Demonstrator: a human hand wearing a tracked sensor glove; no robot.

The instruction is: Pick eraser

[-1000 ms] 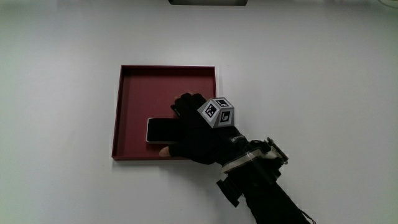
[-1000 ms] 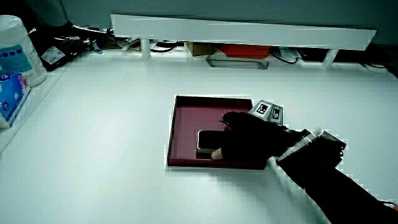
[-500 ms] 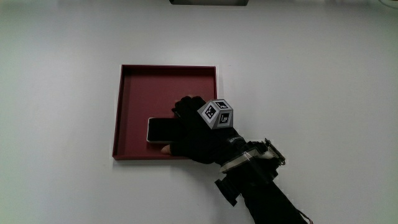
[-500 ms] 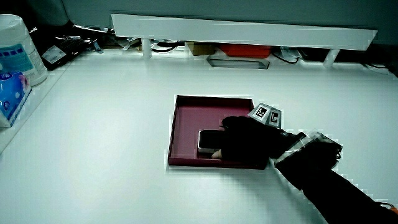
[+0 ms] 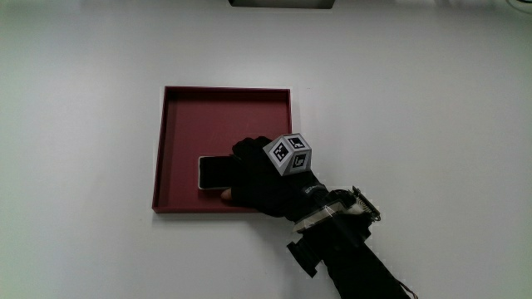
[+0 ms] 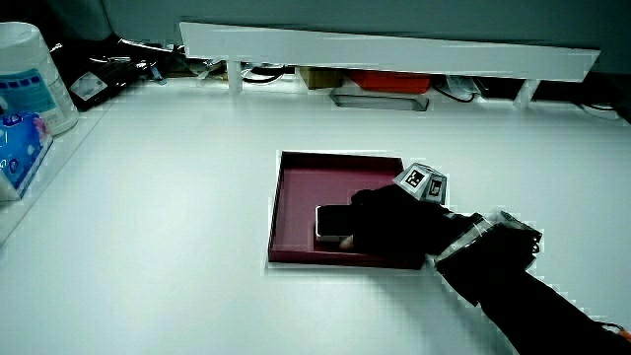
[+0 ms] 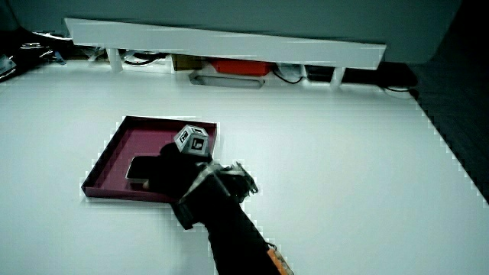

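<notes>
Inside red tray (image 5: 178, 116): eraser (image 5: 214, 173), hand (image 5: 264, 181) over one end, fingers closed on it.

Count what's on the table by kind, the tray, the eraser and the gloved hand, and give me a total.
Dark red tray: 1
Eraser lying in the tray, under the hand's grip: 1
Gloved hand: 1
Total: 3
</notes>
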